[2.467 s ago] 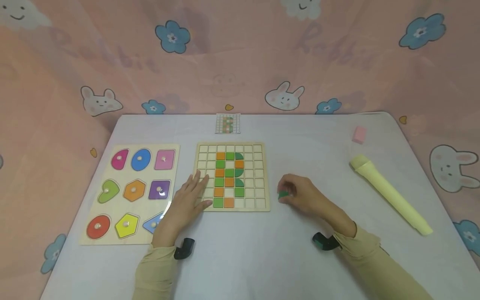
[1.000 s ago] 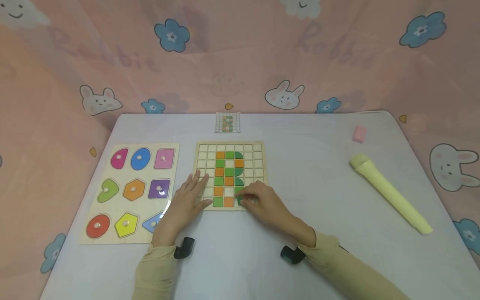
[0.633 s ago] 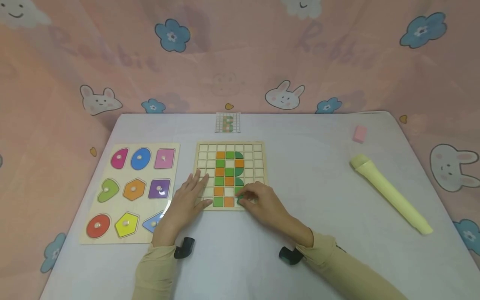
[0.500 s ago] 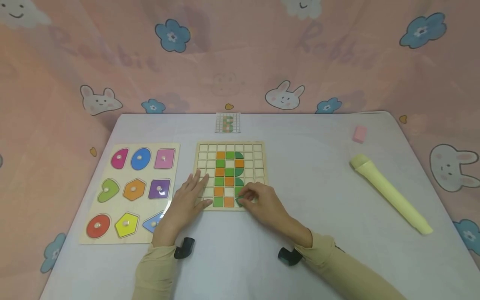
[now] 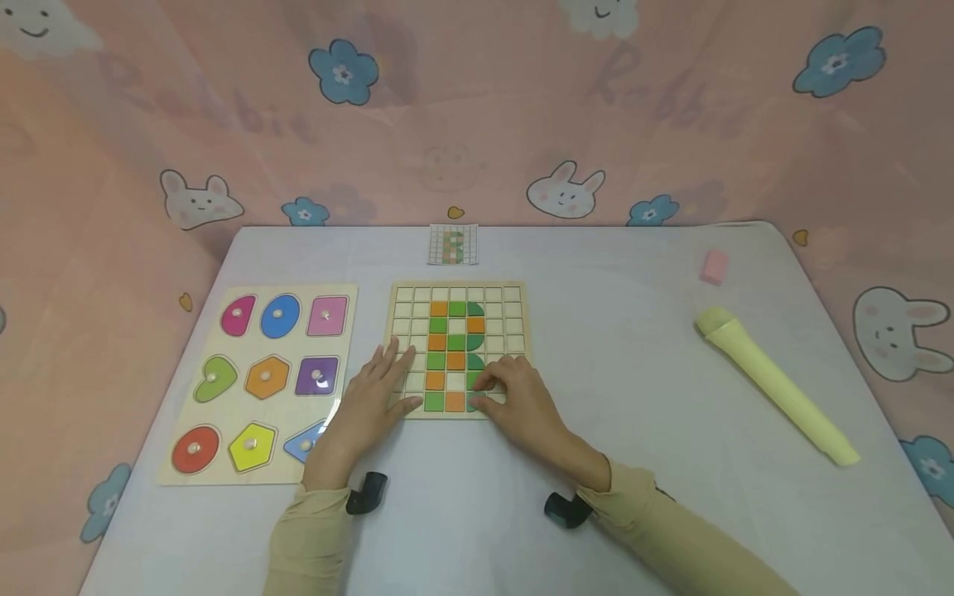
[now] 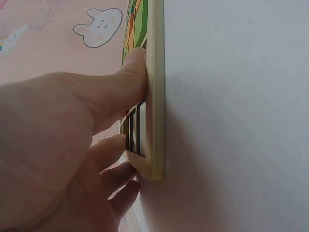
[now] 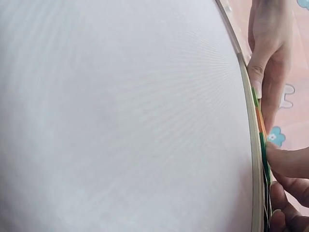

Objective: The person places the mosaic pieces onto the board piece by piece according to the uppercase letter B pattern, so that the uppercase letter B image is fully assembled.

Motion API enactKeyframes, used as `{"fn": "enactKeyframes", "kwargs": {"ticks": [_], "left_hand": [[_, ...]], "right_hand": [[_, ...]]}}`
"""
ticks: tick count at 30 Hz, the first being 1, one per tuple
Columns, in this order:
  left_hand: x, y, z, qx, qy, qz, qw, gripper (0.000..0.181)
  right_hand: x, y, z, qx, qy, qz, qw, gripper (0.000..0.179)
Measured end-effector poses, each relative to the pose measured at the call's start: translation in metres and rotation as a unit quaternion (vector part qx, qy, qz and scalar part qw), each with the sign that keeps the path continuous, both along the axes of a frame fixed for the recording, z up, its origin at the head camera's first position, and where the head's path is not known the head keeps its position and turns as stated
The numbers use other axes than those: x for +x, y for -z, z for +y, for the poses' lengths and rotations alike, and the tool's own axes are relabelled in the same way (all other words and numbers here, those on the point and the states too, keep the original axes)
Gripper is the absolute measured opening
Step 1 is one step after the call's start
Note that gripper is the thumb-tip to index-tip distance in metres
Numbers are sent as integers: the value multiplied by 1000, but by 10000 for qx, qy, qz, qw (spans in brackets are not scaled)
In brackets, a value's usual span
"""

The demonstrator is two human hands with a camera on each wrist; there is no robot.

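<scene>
A wooden grid board point(image 5: 510, 308) carries orange, green and dark green tiles in its middle columns. My left hand point(image 5: 368, 406) rests on the board's near-left corner with fingers spread; in the left wrist view its thumb point(image 6: 130, 79) presses on the board's edge strip. Over the near row, my right hand point(image 5: 525, 406) has thumb and index finger on a dark green tile with a curved edge point(image 5: 471, 402), right of an orange tile point(image 5: 455, 401). The right wrist view shows that tile point(image 7: 263, 149) at the fingertips, low in the board; the fingers partly hide it.
A small printed pattern card point(image 5: 453, 245) lies behind the board. To the left is a knobbed shape puzzle point(image 5: 246, 343), partly under the left wrist. A pale yellow tube-like stick point(image 5: 778, 385) and a pink block point(image 5: 714, 266) lie on the right.
My right hand has carried the dark green tile leftward from beside the board to its near row. There the tile has turned and come down at the cell. The left hand stays put.
</scene>
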State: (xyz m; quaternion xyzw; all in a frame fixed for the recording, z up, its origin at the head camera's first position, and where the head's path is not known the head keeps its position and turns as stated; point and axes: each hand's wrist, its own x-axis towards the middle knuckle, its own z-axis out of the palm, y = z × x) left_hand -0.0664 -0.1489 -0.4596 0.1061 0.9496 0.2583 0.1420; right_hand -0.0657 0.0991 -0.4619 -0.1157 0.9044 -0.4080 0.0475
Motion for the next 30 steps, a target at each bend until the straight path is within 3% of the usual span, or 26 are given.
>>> {"fn": "enactKeyframes", "kwargs": {"ticks": [9, 17, 24, 30], "left_hand": [[0, -3, 1, -27, 30, -12, 10000, 80], [1, -10, -1, -143, 104, 117, 9998, 75], [-4, -15, 3, -38, -258, 376, 9990, 80], [-15, -14, 11, 63, -330, 774, 9964, 91]], "right_hand": [[-2, -1, 0, 68, 170, -156, 9997, 22], [-4, -2, 1, 536, 255, -98, 9982, 33], [-11, -3, 10, 595, 401, -275, 9970, 36], [-30, -8, 34, 360, 620, 278, 9970, 44]]}}
